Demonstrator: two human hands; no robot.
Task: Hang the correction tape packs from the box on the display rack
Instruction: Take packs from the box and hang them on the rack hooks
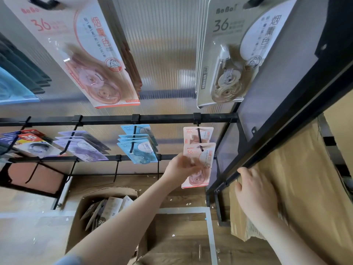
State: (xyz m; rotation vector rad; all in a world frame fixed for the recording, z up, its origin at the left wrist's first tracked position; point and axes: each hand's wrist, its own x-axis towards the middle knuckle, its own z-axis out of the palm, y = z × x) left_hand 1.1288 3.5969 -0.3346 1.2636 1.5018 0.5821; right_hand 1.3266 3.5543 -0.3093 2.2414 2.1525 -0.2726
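Observation:
My left hand (180,169) pinches the left edge of a pink correction tape pack (200,165) whose hole sits at the tip of the rightmost black hook (199,139). Another pink pack (196,134) hangs further back on the same hook. Below, the open cardboard box (76,222) on the floor holds several more packs (107,209). My right hand (254,190) rests on a brown cardboard carton (298,178) beside the rack's black side frame (236,180), fingers curled over its edge.
Blue packs (137,144), purple packs (84,144) and red-labelled packs (32,142) hang on hooks to the left along the black rail (114,118). Large pink (80,50) and grey packs (235,50) hang close overhead. Two lower hooks (116,169) stand bare.

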